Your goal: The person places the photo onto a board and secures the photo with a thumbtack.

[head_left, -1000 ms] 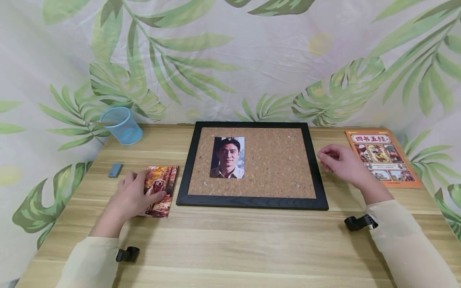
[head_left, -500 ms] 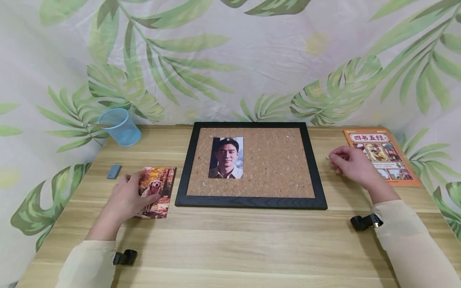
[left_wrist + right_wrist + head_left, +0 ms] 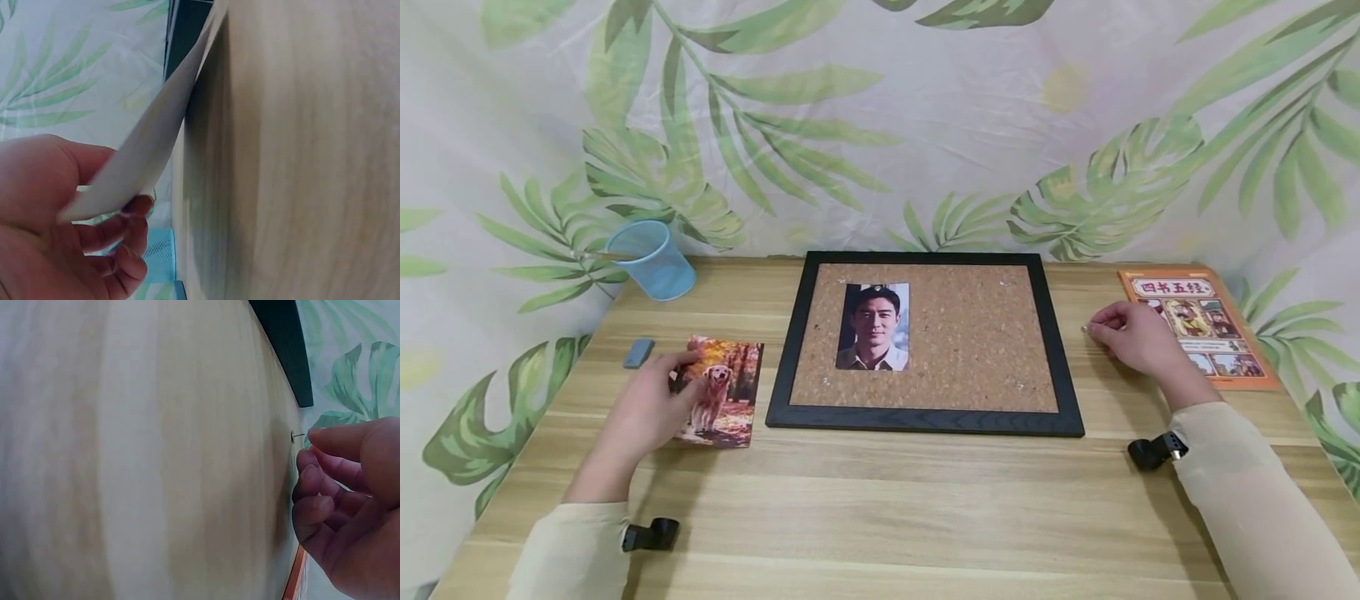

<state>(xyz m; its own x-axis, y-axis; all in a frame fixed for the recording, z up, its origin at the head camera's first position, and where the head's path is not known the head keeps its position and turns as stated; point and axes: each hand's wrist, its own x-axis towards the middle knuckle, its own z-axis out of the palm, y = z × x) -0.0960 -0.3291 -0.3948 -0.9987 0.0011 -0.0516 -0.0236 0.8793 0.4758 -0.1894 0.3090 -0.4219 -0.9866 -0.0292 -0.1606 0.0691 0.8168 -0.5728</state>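
Observation:
My left hand (image 3: 655, 404) pinches a photo of a dog (image 3: 726, 400) along its left side. In the left wrist view the photo (image 3: 147, 140) slants up off the table, its pale back showing. Beyond the cork board's right side, my right hand (image 3: 1138, 337) has its thumb and forefinger together at a thumbtack (image 3: 293, 435). The tack's thin point meets these fingertips in the right wrist view, its small head turned toward the table. Whether the head still touches the wood is unclear. Between the hands lies the black-framed cork board (image 3: 970, 350), bearing a portrait photo (image 3: 872, 333).
At the back left stands a blue mesh cup (image 3: 662, 262) with a stick leaning in it. A small grey-blue block (image 3: 638, 353) lies beside my left hand. An orange comic-style book (image 3: 1198, 321) lies behind my right hand. A leaf-patterned cloth (image 3: 955, 125) hangs behind the table.
The dog photo, flat under my left hand earlier, is now raised on its left side and shifted slightly. My right hand moved right, away from the frame, then stayed at the thumbtack.

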